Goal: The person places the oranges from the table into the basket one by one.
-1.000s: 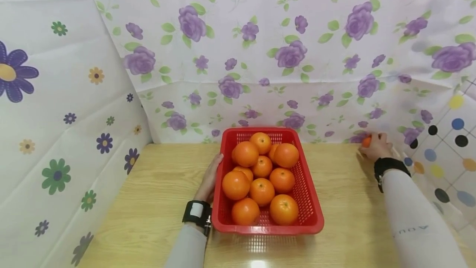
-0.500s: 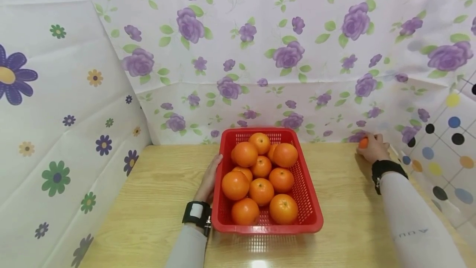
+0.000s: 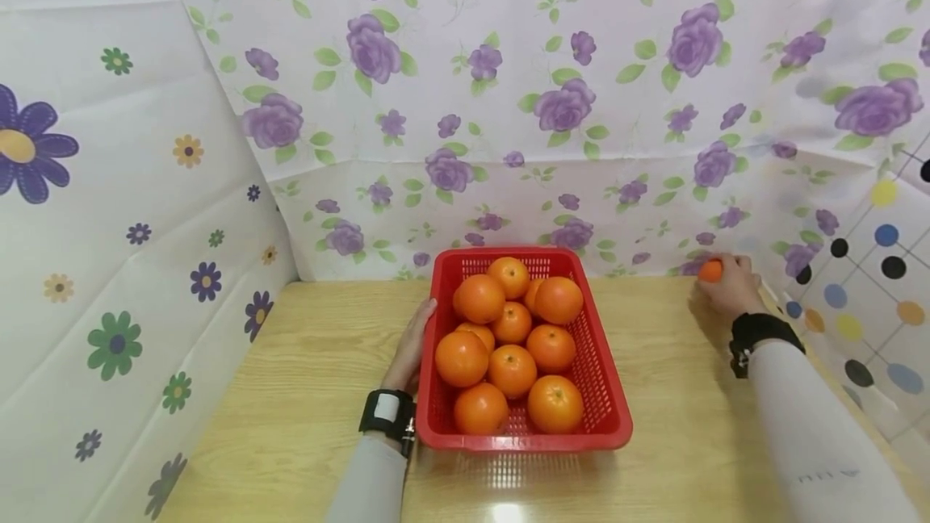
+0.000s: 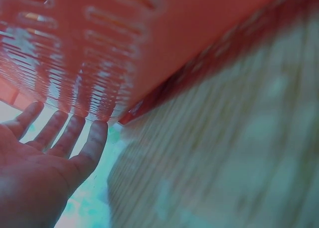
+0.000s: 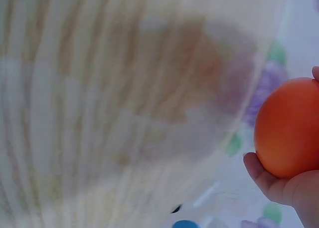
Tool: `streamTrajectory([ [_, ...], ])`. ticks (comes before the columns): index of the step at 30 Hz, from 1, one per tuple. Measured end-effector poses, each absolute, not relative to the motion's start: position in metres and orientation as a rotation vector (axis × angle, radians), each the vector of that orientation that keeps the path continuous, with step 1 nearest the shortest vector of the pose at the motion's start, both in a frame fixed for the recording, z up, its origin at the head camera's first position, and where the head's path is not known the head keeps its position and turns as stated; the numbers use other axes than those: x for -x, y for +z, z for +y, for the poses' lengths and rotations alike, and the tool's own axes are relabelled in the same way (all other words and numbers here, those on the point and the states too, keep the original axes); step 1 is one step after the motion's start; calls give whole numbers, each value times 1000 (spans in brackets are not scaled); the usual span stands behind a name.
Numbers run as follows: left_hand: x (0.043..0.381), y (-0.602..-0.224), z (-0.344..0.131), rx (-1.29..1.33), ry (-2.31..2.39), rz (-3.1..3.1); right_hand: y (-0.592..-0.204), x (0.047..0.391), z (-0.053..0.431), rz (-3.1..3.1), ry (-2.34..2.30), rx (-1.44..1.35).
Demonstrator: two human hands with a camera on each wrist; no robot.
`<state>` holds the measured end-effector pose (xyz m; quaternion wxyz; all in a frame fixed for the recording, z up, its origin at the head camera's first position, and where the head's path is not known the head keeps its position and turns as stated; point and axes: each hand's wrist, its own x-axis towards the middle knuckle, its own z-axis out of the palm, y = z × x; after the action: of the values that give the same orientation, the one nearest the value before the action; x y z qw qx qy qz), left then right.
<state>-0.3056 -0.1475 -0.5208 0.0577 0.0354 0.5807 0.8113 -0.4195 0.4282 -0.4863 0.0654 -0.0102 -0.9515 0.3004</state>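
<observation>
A red plastic basket [image 3: 613,394] with slotted walls stands mid-table, holding several oranges [image 3: 512,371]. My left hand [image 3: 410,349] is at its left side. In the left wrist view the left hand [image 4: 55,158] has its fingers extended, with the tips against the slotted wall. Far to the right, near the back edge of the table, my right hand [image 3: 732,289] grips a single orange [image 3: 710,270]. The right wrist view shows that orange [image 5: 289,128] held between fingers and thumb, with a shadow on the wood below. Part of it falls outside that view.
The wood-grain table [image 3: 312,370] meets a floral sheet [image 3: 465,103] hung along the back. A flower-print sheet [image 3: 116,265] closes off the left, and a dotted sheet [image 3: 872,289] stands close beside the right hand.
My right hand has risen slightly with the orange, and more of the fruit shows past the fingers. The left hand and the basket stay in place.
</observation>
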Motion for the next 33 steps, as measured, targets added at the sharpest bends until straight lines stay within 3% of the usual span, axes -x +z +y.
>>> streamTrajectory([
  [24, 303, -520, -147, -83, 2437, 1756, -377, 366, 300, -2645, 1026, -485],
  [33, 305, -520, -147, -110, 2457, 1738, -354, 348, 261, -2582, 1025, -696],
])
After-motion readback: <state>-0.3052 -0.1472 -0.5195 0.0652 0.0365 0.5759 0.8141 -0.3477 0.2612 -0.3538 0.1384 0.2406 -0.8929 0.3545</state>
